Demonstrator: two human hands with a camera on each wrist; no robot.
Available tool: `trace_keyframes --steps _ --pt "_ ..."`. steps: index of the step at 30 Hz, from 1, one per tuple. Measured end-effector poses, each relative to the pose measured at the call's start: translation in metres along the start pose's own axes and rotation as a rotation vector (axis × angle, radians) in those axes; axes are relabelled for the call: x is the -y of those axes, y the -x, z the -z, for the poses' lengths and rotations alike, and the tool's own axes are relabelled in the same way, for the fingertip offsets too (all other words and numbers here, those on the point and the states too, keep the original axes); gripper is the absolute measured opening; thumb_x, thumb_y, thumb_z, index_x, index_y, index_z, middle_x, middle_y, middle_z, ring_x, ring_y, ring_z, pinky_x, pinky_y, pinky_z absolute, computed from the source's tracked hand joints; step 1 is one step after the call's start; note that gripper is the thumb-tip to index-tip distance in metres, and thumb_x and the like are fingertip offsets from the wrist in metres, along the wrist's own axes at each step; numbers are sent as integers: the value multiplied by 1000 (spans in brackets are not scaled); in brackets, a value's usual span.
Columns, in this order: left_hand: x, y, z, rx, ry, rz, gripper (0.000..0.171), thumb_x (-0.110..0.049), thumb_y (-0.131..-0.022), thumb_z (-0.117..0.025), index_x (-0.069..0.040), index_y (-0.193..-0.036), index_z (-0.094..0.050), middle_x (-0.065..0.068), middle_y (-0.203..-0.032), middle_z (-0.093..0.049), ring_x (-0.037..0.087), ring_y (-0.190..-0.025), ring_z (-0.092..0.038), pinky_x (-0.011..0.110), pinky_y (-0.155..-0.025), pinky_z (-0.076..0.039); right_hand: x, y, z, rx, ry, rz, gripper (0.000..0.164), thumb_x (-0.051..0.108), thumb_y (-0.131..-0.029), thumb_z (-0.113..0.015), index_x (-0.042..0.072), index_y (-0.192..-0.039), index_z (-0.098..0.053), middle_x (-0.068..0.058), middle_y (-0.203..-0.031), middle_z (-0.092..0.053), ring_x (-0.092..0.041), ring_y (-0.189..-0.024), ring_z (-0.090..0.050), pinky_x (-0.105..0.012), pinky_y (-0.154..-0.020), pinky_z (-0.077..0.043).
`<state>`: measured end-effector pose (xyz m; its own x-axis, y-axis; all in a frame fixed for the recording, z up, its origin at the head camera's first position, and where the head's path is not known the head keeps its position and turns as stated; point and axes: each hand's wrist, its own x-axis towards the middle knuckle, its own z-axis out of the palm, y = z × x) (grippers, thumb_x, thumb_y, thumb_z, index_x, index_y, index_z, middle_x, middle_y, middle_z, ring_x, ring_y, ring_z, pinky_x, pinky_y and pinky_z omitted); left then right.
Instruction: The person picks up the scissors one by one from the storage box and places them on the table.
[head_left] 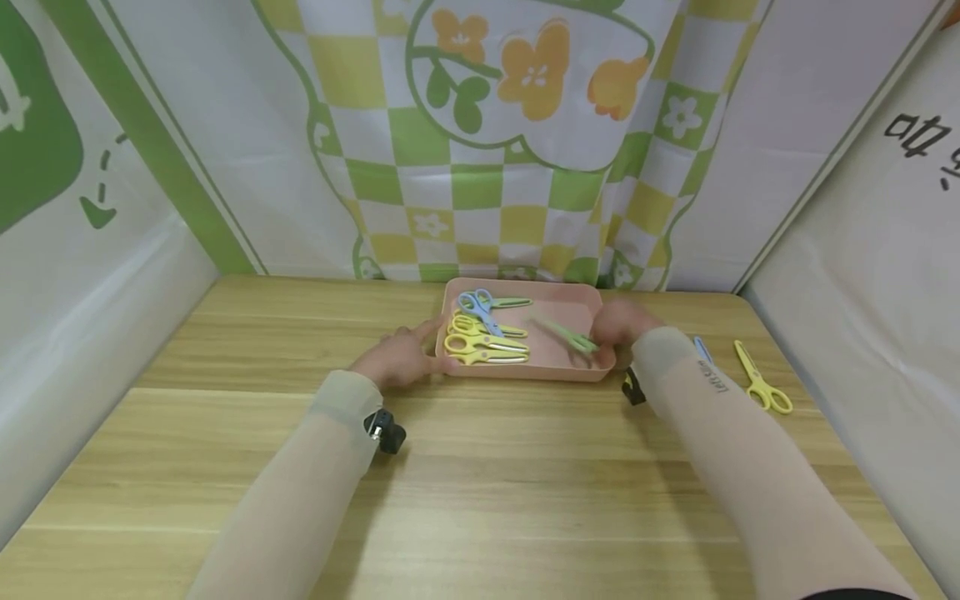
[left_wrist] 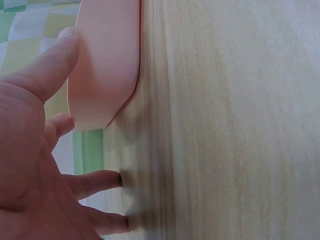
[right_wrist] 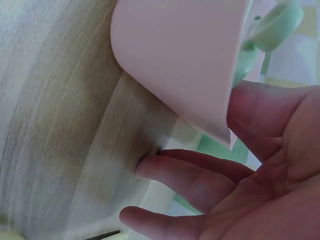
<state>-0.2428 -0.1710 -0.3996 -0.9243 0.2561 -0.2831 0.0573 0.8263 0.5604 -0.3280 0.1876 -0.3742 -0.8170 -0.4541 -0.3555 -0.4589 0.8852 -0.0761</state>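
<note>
A shallow pink tray (head_left: 558,373) stands at the table's back edge. At its left end lie several scissors: yellow scissors (head_left: 480,343), blue scissors (head_left: 483,312) and a green pair (head_left: 513,302) partly beneath. My left hand (head_left: 397,357) touches the tray's left end, thumb at the front side, other fingers spread. At the right end is my right hand (head_left: 622,323), its thumb side inside the rim and other fingers loosely extended outside. Beside that thumb, light green scissors (right_wrist: 277,27) lean with a handle loop above the rim; their blades are blurred in the head view.
On the table (head_left: 480,492) to the right lie yellow scissors (head_left: 759,379). A blue piece (head_left: 702,350) shows beside them, mostly hidden by the right forearm. A checked curtain (head_left: 480,187) hangs behind the tray, and white panels border both sides.
</note>
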Motion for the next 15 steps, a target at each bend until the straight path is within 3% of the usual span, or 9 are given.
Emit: trace_keyframes --steps 2,9,15 --pt "0 0 1 2 -1 1 96 -62 -89 -65 -27 -162 -13 35 -153 -25 59 -139 -14 70 -109 -14 -1 1 0 -41 -125 -75 19 11 -77 -65 10 -59 -60 -5 -69 -57 -21 -70 -50 -36 -69 -50" --pt "-2 1 3 9 4 15 97 -63 -87 -65 -29 -162 -13 35 -154 -23 59 -139 -16 69 -109 -17 -1 5 3 -82 -301 -158 15 15 -78 -66 8 -64 -65 -9 -76 -61 -25 -76 -54 -38 -70 -49" --pt "-1 -2 2 10 -4 5 96 -63 -88 -64 -29 -162 -13 34 -154 -24 60 -139 -13 70 -109 -14 -7 11 6 -70 -501 -204 19 17 -83 -66 0 -90 -71 -15 -100 -64 -30 -96 -54 -44 -91 -45"
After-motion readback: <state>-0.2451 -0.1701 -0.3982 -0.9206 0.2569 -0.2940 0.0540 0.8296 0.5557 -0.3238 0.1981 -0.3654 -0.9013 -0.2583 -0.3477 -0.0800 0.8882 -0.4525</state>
